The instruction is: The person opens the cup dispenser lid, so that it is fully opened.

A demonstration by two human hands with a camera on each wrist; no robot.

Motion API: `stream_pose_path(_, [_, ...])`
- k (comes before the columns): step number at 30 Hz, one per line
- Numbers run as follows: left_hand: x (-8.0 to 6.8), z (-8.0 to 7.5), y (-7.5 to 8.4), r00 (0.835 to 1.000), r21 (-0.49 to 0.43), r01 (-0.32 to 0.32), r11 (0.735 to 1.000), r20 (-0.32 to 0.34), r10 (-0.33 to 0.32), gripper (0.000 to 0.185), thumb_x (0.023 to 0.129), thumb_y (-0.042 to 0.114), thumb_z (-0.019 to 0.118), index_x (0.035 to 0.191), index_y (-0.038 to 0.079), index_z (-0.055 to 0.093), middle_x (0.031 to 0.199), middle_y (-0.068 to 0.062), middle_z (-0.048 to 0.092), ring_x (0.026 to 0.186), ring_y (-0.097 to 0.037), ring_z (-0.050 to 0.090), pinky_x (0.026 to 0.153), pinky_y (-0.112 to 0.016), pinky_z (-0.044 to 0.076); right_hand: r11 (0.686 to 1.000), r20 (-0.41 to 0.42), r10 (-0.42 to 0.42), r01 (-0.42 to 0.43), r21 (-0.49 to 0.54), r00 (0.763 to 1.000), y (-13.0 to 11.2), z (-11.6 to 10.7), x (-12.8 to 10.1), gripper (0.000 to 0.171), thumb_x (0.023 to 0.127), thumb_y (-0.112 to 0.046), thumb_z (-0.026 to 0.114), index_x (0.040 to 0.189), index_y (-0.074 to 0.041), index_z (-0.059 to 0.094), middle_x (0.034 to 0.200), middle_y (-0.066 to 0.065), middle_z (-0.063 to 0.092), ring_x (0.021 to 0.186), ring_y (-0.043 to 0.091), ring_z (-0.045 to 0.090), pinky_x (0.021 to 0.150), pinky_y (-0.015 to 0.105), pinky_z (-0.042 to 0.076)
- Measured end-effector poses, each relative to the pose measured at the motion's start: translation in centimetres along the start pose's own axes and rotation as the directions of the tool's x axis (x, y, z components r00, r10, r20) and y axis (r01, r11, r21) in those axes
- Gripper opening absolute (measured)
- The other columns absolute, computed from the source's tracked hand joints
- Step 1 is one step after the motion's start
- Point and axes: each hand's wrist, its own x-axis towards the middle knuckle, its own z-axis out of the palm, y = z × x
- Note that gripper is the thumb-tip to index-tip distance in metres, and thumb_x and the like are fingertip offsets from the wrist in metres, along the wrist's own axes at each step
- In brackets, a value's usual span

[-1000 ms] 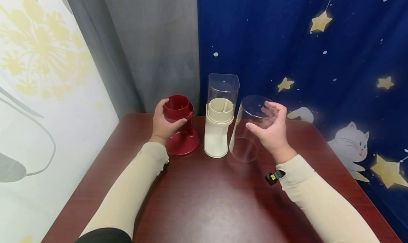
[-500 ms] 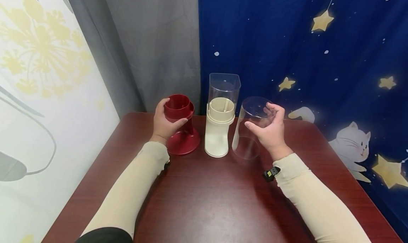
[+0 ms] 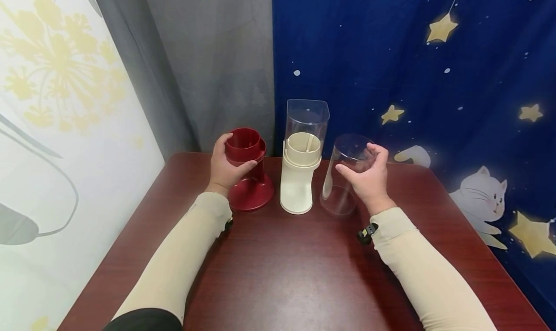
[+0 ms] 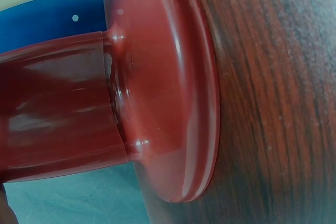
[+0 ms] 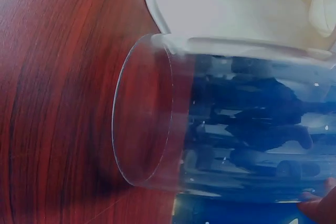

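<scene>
Since the frame 1 second back, the clear cylinder (image 3: 345, 176) has swung closer to upright and drawn in toward the cream base (image 3: 298, 186), its lower rim now lower and nearer the tabletop (image 3: 282, 273); whether that rim touches the wood I cannot tell, though the right wrist view shows a shadow under it. The right hand (image 3: 367, 179) grips this cylinder near its closed upper end, fingers curled over the top and thumb on the near side. Its long axis runs nearly vertical, leaning a little so the open mouth points down and slightly toward the person, the closed end up and away.

The left hand (image 3: 226, 169) has kept its place, wrapped round the neck of the red base (image 3: 247, 172), which stands upright on its flared foot (image 4: 173, 93) flat on the table. Its open socket faces up.

Both hands are well apart, with the cream base, topped by its own clear hopper (image 3: 306, 121), standing between them. The cylinder lies to the right of that cream piece, just beside it, so the right hand is the nearer one to it and the red base lies beyond, across the cream base.
</scene>
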Motion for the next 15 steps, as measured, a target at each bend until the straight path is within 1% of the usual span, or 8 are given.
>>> stream_pose_path(2, [0.0,0.0,0.0,1.000,0.000,0.005,1.000,0.004,-0.005,0.095,0.076,0.036,0.095,0.153,0.032,0.041,0.157,0.001,0.047,0.141,-0.023,0.046,0.102,-0.053,0.058,0.998,-0.007,0.015,-0.016,-0.058,1.000,0.1,-0.1,0.0,0.092,0.076,0.007,0.090,0.145,0.001,0.030,0.147,0.017,0.045,0.106,0.013,0.070,0.088,0.020,0.060])
stream_pose_path(3, [0.0,0.0,0.1,1.000,0.001,0.007,1.000,0.005,-0.007,0.095,0.076,0.036,0.095,0.153,0.032,0.041,0.157,0.001,0.047,0.141,-0.023,0.046,0.102,-0.053,0.058,0.996,-0.010,0.022,-0.023,-0.085,1.000,0.1,-0.2,0.0,0.093,0.076,0.005,0.091,0.146,0.000,0.031,0.148,0.017,0.046,0.111,0.016,0.069,0.090,0.022,0.060])
stream_pose_path(5, [0.0,0.0,0.1,1.000,0.001,0.011,1.000,0.006,-0.011,0.095,0.076,0.036,0.095,0.154,0.032,0.041,0.157,0.001,0.047,0.141,-0.023,0.046,0.102,-0.053,0.058,0.989,-0.018,0.031,-0.033,-0.145,0.999,0.2,-0.3,0.0,0.095,0.076,0.000,0.093,0.147,-0.002,0.032,0.150,0.016,0.047,0.124,0.020,0.063,0.099,0.028,0.058])
stream_pose_path(7, [0.0,0.0,0.1,1.000,0.003,0.013,1.000,0.006,-0.013,0.095,0.075,0.036,0.095,0.153,0.033,0.041,0.157,0.001,0.047,0.141,-0.023,0.046,0.101,-0.053,0.058,0.980,-0.024,0.036,-0.040,-0.195,0.999,0.3,-0.4,0.1,0.096,0.075,-0.004,0.095,0.148,-0.004,0.032,0.152,0.015,0.047,0.136,0.022,0.056,0.107,0.037,0.055])
stream_pose_path(9, [0.0,0.0,0.0,1.000,0.006,0.010,1.000,0.003,-0.010,0.095,0.075,0.036,0.095,0.153,0.033,0.041,0.157,0.001,0.047,0.141,-0.022,0.046,0.101,-0.053,0.058,0.975,-0.025,0.039,-0.043,-0.216,0.999,0.5,-0.4,0.1,0.097,0.075,-0.005,0.095,0.149,-0.004,0.032,0.154,0.014,0.046,0.140,0.025,0.054,0.111,0.046,0.052])
stream_pose_path(10, [0.0,0.0,0.0,1.000,0.008,0.009,1.000,0.002,-0.009,0.095,0.076,0.037,0.095,0.153,0.033,0.041,0.157,0.001,0.047,0.141,-0.022,0.046,0.102,-0.052,0.058,0.972,-0.026,0.040,-0.045,-0.230,0.999,0.7,-0.4,0.1,0.097,0.075,-0.007,0.096,0.149,-0.004,0.033,0.154,0.013,0.046,0.143,0.024,0.051,0.113,0.047,0.050])
stream_pose_path(12, [0.1,0.1,-0.1,1.000,0.010,0.005,1.000,0.000,-0.005,0.094,0.076,0.037,0.095,0.153,0.032,0.041,0.157,0.001,0.047,0.141,-0.022,0.046,0.102,-0.052,0.058,0.968,-0.026,0.041,-0.046,-0.248,0.999,1.0,-0.5,0.2,0.096,0.076,-0.010,0.096,0.148,-0.005,0.034,0.154,0.013,0.047,0.145,0.024,0.049,0.115,0.048,0.047])
stream_pose_path(15, [0.1,0.1,-0.2,1.000,0.010,0.004,1.000,-0.001,-0.004,0.094,0.076,0.037,0.095,0.153,0.031,0.042,0.157,0.000,0.048,0.140,-0.023,0.046,0.102,-0.052,0.058,0.960,-0.027,0.038,-0.044,-0.276,0.999,1.3,-0.5,0.1,0.095,0.076,-0.013,0.097,0.148,-0.006,0.035,0.155,0.013,0.047,0.146,0.024,0.048,0.118,0.044,0.045])
